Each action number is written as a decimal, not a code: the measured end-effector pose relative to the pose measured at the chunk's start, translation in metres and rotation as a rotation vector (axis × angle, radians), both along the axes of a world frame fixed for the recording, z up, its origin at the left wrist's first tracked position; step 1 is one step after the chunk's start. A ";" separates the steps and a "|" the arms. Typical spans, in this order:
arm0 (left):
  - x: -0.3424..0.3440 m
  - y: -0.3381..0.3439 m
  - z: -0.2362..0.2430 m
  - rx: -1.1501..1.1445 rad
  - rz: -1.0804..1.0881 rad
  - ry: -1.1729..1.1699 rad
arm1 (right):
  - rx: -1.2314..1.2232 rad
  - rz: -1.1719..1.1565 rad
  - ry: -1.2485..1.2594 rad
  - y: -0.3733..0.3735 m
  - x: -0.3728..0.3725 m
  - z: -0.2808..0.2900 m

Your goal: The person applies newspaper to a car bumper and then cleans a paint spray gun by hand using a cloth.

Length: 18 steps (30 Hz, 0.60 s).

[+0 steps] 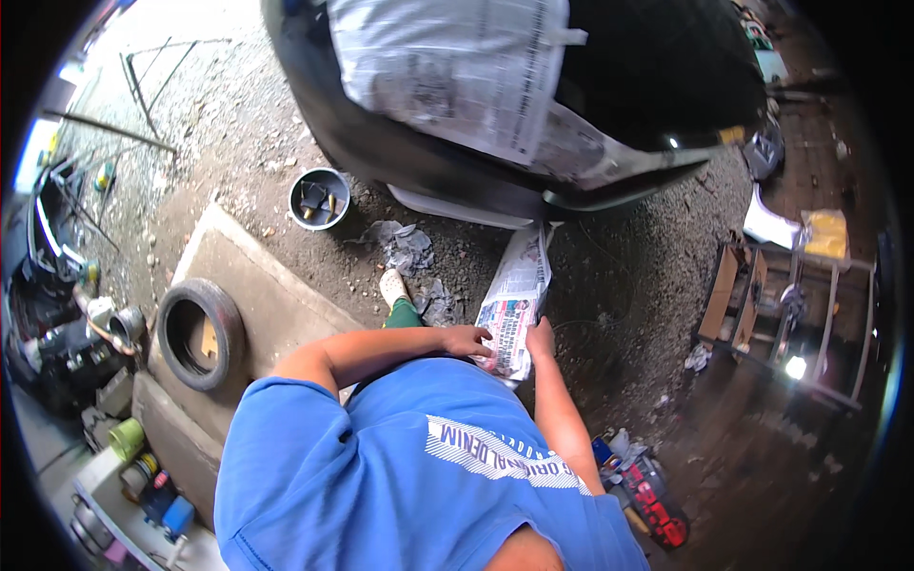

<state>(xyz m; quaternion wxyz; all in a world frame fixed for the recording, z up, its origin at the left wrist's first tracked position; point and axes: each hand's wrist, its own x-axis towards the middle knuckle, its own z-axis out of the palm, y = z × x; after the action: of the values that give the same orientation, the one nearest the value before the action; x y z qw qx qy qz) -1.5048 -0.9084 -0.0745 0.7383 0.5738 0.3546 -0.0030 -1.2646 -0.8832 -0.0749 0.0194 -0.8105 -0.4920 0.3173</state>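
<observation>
A long folded newspaper sheet point(512, 285) hangs in front of my body, its far end reaching up to the lower edge of a dark car body panel point(657, 76). My left hand point(468, 341) holds the near left part of the sheet with curled fingers. My right hand point(539, 335) is closed on its right edge. More paper point(447, 67) covers part of the panel above, with wrinkled lighter sheeting along the panel's curved edge. Crumpled paper point(405, 247) lies on the gravel beside my shoe point(390, 285).
A black bucket point(319, 181) holding tools stands on the gravel. A tyre point(176, 338) lies on a concrete slab at left, near a dark cluttered machine point(38, 333). At right are a metal frame point(833, 328) and a white panel point(766, 224). A red-and-black item point(657, 504) lies lower right.
</observation>
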 end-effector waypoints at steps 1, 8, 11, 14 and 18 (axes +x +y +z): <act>0.003 -0.001 0.009 0.017 0.043 0.050 | -0.058 0.024 0.008 -0.001 0.014 -0.001; 0.037 -0.006 0.030 0.254 0.032 0.313 | -0.092 -0.009 0.080 -0.007 0.110 -0.036; 0.059 -0.017 0.028 0.336 0.016 0.409 | -0.164 0.023 0.125 -0.004 0.134 -0.043; 0.073 -0.031 0.040 0.370 0.006 0.494 | -0.217 0.065 0.186 -0.011 0.143 -0.049; 0.117 -0.032 0.063 0.299 -0.046 0.534 | -0.251 0.031 0.132 -0.050 0.196 -0.098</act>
<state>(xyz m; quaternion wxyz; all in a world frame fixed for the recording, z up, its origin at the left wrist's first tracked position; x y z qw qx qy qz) -1.3873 -0.9404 -0.0118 0.5261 0.6628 0.5195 -0.1182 -1.0690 -0.9331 -0.1734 -0.0547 -0.7761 -0.4586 0.4293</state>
